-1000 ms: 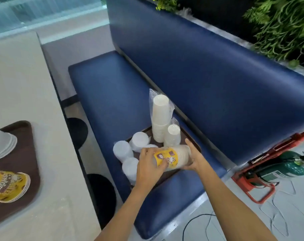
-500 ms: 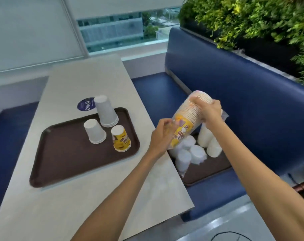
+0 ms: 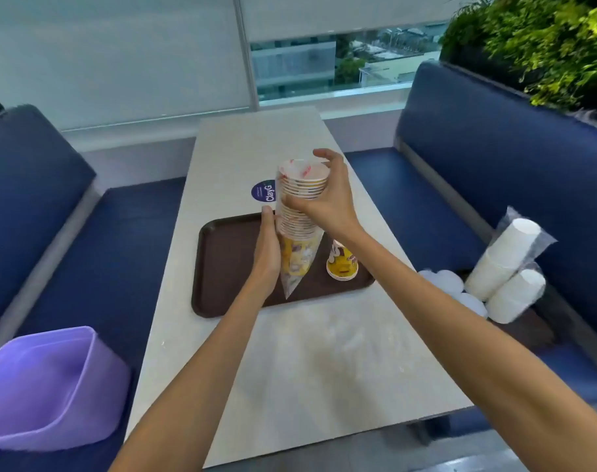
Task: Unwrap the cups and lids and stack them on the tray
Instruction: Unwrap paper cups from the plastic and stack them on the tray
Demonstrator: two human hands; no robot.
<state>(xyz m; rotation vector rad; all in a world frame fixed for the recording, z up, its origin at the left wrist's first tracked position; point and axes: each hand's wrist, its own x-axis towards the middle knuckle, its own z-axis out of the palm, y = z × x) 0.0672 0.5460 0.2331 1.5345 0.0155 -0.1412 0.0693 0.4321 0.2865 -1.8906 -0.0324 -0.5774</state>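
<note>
Pale table [image 3: 324, 352]: brown tray [image 3: 222, 267], round blue sticker [image 3: 261, 190] beyond it.

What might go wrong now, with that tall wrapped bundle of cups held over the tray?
The sleeve of yellow paper cups is tall and held up only by the left hand and right hand; if its plastic wrap tears suddenly, cups might spill past the brown tray. Swinging it might also topple the small stack of yellow cups standing nearby on that tray.
</note>
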